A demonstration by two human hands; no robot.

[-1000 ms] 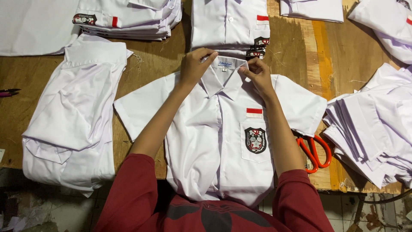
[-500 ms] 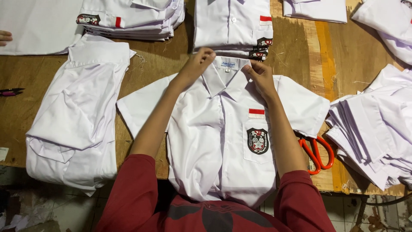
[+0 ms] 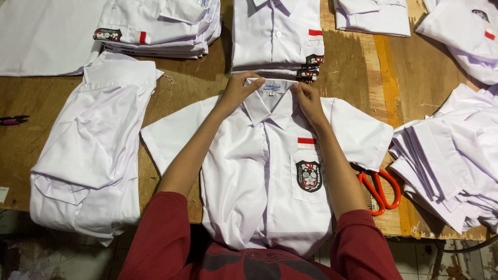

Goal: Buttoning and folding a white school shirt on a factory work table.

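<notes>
2 bare hands meet at the collar (image 3: 270,93) of a white short-sleeved shirt (image 3: 259,171) that lies face up at the middle of the near edge of the wooden worktop (image 3: 363,67), its hem hanging over that edge. The left hand (image 3: 238,92) is closed in a pinch on the left collar tip, and the right hand (image 3: 307,98) is closed in the same way on the right collar tip. The shirt is buttoned, with its sleeves spread flat to both sides. On its chest pocket sits a dark shield-shaped badge (image 3: 309,176), and just above it a small red and white patch (image 3: 306,142).

Red-handled scissors (image 3: 380,191) lie just beside the right sleeve, near the near edge, partly under a fanned stack of white cloth pieces (image 3: 451,166) at the right edge. A loosely folded white shirt (image 3: 93,155) lies toward the left edge. Along the far edge, 2 piles of folded shirts rest: 1 pile (image 3: 161,26) toward the far left corner and 1 pile (image 3: 277,36) just beyond the collar. A dark pen (image 3: 13,120) lies at the left edge.
</notes>
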